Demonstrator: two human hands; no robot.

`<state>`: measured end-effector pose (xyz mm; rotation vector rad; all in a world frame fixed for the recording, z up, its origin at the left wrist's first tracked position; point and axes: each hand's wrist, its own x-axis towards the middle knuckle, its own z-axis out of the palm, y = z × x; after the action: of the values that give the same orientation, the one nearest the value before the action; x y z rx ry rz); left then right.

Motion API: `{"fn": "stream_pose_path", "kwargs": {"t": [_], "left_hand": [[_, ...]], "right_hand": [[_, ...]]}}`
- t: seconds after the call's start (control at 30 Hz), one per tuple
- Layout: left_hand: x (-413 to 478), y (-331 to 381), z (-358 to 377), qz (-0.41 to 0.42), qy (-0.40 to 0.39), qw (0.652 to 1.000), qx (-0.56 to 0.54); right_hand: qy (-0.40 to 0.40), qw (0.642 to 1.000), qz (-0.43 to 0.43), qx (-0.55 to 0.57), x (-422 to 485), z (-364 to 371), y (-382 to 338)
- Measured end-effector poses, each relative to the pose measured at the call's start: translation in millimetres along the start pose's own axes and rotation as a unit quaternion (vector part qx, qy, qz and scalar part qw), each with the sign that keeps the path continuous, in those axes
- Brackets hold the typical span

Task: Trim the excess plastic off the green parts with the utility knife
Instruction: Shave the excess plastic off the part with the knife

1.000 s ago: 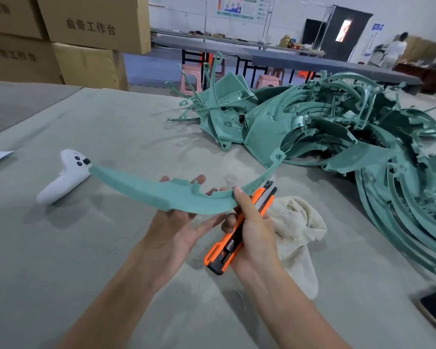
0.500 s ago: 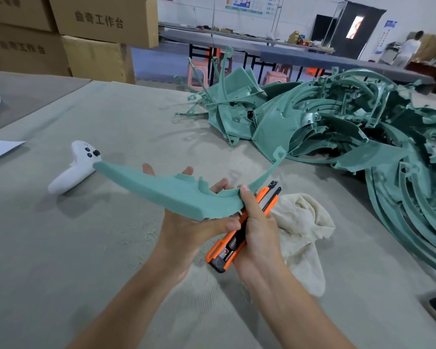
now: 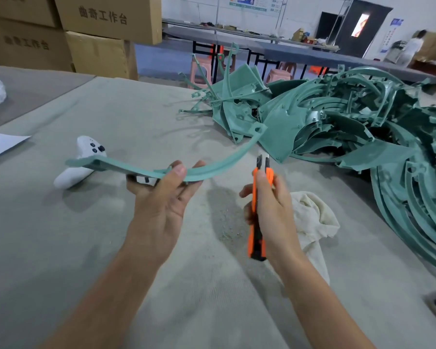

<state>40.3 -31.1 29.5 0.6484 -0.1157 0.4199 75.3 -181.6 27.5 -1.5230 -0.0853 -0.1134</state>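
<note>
**Knife's off the part: looks like a re-grip, not a finish**

You've pulled the two apart. A second ago the orange-and-black utility knife (image 3: pixel 255 238) was tucked against the underside of the long curved green plastic part (image 3: pixel 219 168), with your hands nearly touching. Now the knife is clear of it, nose pointing to 12 o'clock, near the part's rising end but apart from it.

Your right hand (image 3: pixel 272 207) has its grip closed round the knife handle, thumb running up the orange spine. Your left hand (image 3: pixel 159 205) has its grip pinched on the part near the middle, thumb on top and fingers under. It's holding the part up off the grey worktop (image 3: pixel 61 248). You've also rolled the part, so it now shows more edge-on than it did.

My read is that this cut is over and you're turning the piece to hunt for the next bit of flash. I can't make out any flash from here.

The heap of green parts (image 3: pixel 337 122) at 2 o'clock is big, so there's probably loads left. A white handheld controller (image 3: pixel 86 152) sits at 10 o'clock of your left hand. Watch that blade tip while you shuffle your hold, since it looks extended.
</note>
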Motion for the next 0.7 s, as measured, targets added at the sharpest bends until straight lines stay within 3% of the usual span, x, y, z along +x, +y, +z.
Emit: {"fn": "stream_pose_path", "kwargs": {"t": [0.1,0.17,0.43,0.57,0.7], "left_hand": [[5,9,-3,0.000,0.046,0.999,-0.025],[5,10,-1,-0.014,0.048,0.998,-0.044],[0,11,-4,-0.056,-0.008,0.995,-0.076],[2,14,-3,-0.069,0.019,0.990,-0.118],[1,13,0,-0.069,0.033,0.993,-0.093]], "right_hand": [[0.021,0.958,-0.185,-0.220,9,-14,2],[0.027,0.929,-0.247,-0.276,13,-18,2],[0.006,0.910,-0.287,-0.299,12,-17,3],[0.029,0.907,-0.297,-0.297,14,-20,2],[0.035,0.906,-0.293,-0.304,14,-21,0]]}}
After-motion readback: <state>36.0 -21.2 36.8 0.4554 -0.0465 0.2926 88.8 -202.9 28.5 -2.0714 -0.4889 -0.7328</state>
